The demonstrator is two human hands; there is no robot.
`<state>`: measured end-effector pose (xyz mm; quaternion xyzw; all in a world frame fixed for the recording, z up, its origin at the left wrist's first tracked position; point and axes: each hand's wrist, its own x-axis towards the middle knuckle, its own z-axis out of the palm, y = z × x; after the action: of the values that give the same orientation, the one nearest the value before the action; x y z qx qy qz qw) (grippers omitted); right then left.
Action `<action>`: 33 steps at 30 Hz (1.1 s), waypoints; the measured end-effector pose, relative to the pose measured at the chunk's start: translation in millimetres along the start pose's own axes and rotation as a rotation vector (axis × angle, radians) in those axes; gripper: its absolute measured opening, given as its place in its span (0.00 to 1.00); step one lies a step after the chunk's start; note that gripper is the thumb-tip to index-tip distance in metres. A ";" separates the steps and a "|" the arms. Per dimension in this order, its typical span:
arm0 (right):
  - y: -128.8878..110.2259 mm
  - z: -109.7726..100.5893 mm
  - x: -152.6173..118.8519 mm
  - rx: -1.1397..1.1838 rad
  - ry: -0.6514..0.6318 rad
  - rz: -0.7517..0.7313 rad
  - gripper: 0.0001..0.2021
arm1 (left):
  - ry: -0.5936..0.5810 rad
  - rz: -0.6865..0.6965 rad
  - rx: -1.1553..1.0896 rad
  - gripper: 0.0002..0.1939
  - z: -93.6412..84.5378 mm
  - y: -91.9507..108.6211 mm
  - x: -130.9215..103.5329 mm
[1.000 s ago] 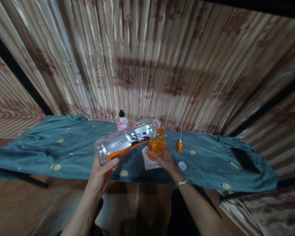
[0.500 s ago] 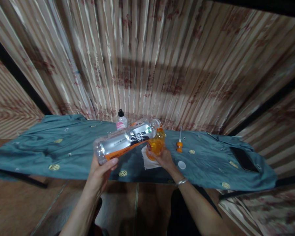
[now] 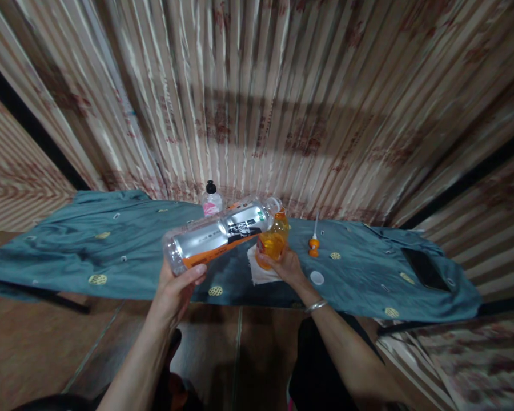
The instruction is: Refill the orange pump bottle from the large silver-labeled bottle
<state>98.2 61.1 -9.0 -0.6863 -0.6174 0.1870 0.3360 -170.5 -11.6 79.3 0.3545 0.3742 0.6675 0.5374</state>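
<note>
My left hand (image 3: 179, 288) is closed round the base end of a large clear plastic bottle (image 3: 223, 233) with a silver and orange label. The bottle leans almost level, its mouth pointing right at the neck of an orange bottle (image 3: 274, 242). My right hand (image 3: 289, 267) grips that orange bottle, which is see-through with liquid inside and stands slightly tilted over a white cloth (image 3: 263, 275). Right of it an orange pump top (image 3: 313, 245) with a pale tube pointing up rests on the table. A white round lid (image 3: 317, 278) lies near my right wrist.
A small clear bottle with a black cap (image 3: 211, 200) stands behind the large bottle. At the right end a dark phone-like slab (image 3: 426, 269) lies on the green-blue tablecloth (image 3: 128, 251). A striped curtain (image 3: 248, 103) hangs close behind the table, with dark poles at both sides.
The view has tipped down slightly, so the table sits higher in the picture. Both hands keep their hold, and the large bottle stays tilted at the orange bottle's neck.
</note>
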 end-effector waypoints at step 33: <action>-4.1 -4.8 2.2 0.003 -0.044 0.001 0.28 | 0.023 0.006 0.007 0.49 4.0 0.9 -2.1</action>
<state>98.9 62.2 -2.4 -0.6819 -0.6239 0.2031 0.3233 -167.0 -13.3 81.9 0.3495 0.3818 0.6719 0.5298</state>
